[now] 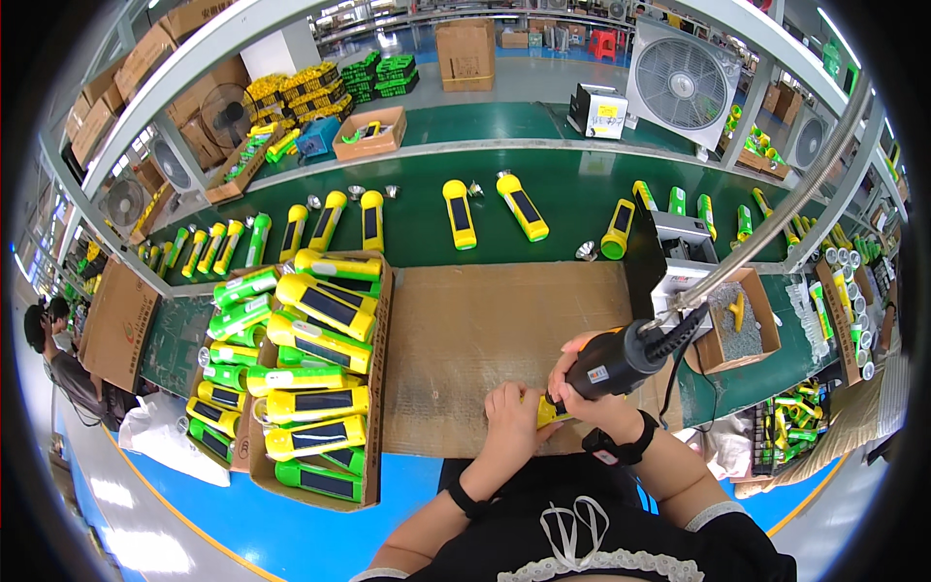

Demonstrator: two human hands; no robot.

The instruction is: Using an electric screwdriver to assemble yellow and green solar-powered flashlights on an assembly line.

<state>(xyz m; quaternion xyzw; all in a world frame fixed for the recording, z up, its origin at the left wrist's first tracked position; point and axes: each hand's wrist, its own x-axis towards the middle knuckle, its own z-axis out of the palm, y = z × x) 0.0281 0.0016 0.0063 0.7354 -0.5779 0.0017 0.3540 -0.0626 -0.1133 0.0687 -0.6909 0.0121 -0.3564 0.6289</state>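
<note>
At the near edge of the cardboard sheet (485, 330), the left hand (512, 419) pinches an unfinished-looking yellow flashlight (547, 409), and the right hand (580, 393) grips a black driver (613, 365) over it. Open room lies beyond, right of the carton (381, 388) whose flashlights (325, 347) may be done or waiting; the far green belt (572, 189) carries more.

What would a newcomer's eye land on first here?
Probably the open brown cardboard box heaped with yellow-and-green flashlights, left of the hands. Next, the black cylindrical power tool in the right hand, front and centre-right. Beyond, more yellow-and-green flashlights line the dark-green conveyor belt.
</note>
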